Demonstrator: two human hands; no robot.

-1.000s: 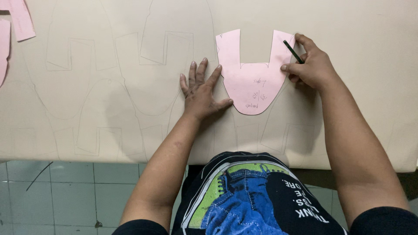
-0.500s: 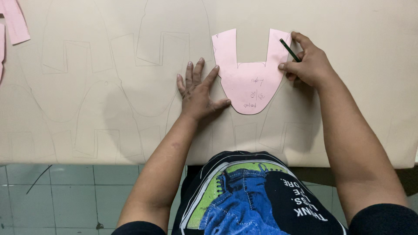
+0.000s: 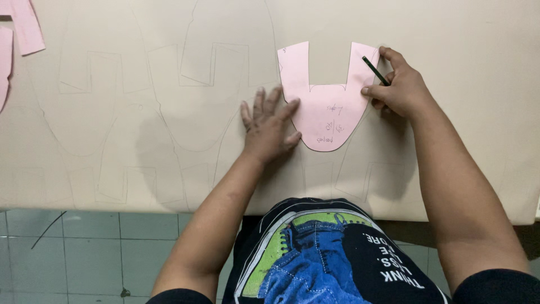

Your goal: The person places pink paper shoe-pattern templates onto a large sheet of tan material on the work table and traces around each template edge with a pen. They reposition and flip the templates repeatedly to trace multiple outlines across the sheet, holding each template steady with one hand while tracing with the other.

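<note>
Basically one view, head camera looking straight down. Left hand (image 3: 269,128) lies flat, fingers spread, palm down on the big beige sheet (image 3: 461,169), with the index tip and thumb overlapping the left edge of the pink paper template (image 3: 329,104). It grips nothing; it only presses, probably to pin the template so it won't slide while its edge is traced.

The template is a U-shape with two upright tabs and a rounded bottom, sitting a bit right of frame centre, around 1 o'clock from the left hand. Some handwriting shows on it, not transcribed.

Right hand (image 3: 400,87) sits at 3 o'clock of the template, fingers curled closed around a dark pencil (image 3: 375,70) in a writing pinch. The pencil slants up-left to 10 o'clock, its upper end over the right tab. Which end is the point, can't tell. The hand's heel rests on the sheet, likely for steadiness.

The beige sheet already carries faint drawn outlines (image 3: 208,95) of the same shape, packed close together from 9 to 11 o'clock of the left hand, presumably nested to save material. More lie below the template.

More pink pieces (image 3: 25,25) lie at far top left, well apart. Green tiled floor (image 3: 84,253) shows below the sheet's edge.
</note>
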